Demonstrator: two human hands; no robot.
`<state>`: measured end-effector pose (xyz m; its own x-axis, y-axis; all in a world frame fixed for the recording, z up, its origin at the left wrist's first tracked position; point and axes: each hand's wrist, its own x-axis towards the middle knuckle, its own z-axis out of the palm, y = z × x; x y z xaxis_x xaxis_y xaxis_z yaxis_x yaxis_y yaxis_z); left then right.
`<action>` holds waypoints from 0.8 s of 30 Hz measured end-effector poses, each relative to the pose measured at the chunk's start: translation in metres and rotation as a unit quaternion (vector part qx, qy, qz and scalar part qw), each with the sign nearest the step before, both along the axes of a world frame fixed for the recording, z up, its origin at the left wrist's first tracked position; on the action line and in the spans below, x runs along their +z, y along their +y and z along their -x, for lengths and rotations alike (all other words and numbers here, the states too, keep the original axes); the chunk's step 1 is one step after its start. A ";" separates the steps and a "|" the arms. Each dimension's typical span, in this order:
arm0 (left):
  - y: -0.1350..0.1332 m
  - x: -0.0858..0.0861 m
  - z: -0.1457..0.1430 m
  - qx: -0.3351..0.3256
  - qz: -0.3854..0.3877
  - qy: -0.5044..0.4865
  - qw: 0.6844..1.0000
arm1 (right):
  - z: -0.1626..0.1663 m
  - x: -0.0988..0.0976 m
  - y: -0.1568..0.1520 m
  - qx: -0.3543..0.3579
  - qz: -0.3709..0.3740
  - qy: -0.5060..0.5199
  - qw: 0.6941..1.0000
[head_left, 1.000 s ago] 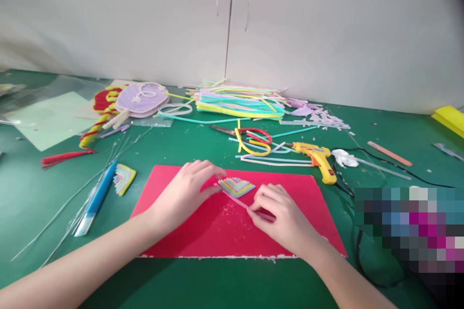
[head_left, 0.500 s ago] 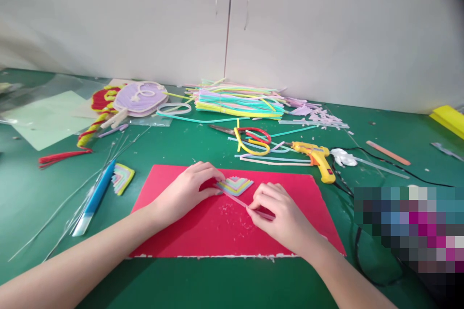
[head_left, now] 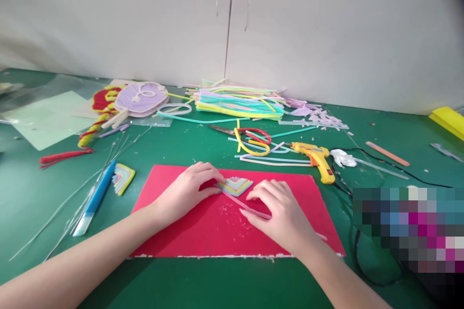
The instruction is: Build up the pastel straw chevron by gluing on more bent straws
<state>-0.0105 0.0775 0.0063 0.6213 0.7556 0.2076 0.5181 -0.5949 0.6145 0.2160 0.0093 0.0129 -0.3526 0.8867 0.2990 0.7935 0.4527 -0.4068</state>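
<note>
Under the fingertips of my left hand [head_left: 194, 186] is one end of a pale pink pipe cleaner [head_left: 235, 199], pinched at the left corner of a small striped fan-shaped piece [head_left: 236, 185]. That piece is made of nested, bent pipe cleaners in pastel colours and lies flat on a red board [head_left: 203, 231]. My right hand [head_left: 281, 207] has the same pipe cleaner running between thumb and fingers. Its thumb and index tips stand apart, while the strip passes into the hand. A thin end shows past the right wrist.
Behind the board lie scissors [head_left: 261, 134], loose pipe cleaners and a yellow glue gun [head_left: 317, 157] with a black cord. A bundle of pipe cleaners [head_left: 239, 104] sits farther back. To the left are a blue tool [head_left: 97, 193], another striped piece [head_left: 123, 178] and a purple fan-shaped craft [head_left: 139, 99].
My right thumb and index fingertips have parted, and the thumb has slid slightly left along the pipe cleaner. My left hand and the striped piece stay in place.
</note>
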 end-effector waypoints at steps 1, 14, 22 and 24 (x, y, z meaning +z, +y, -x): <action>0.000 -0.001 0.000 0.000 0.001 0.000 1.000 | 0.003 -0.001 0.000 -0.006 -0.010 0.001 1.000; 0.001 -0.004 0.002 0.003 0.009 0.004 1.000 | 0.012 -0.011 -0.002 -0.024 -0.008 0.046 0.999; 0.001 -0.004 0.001 0.004 0.010 -0.008 1.000 | 0.013 -0.017 -0.001 -0.025 -0.032 0.059 0.997; 0.001 -0.004 0.001 0.004 0.010 -0.007 1.000 | 0.014 -0.018 -0.001 -0.025 -0.035 0.060 0.997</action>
<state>-0.0111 0.0788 0.0028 0.6116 0.7652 0.2011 0.5139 -0.5775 0.6343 0.2024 0.0078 -0.0050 -0.2670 0.8777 0.3979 0.7626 0.4449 -0.4696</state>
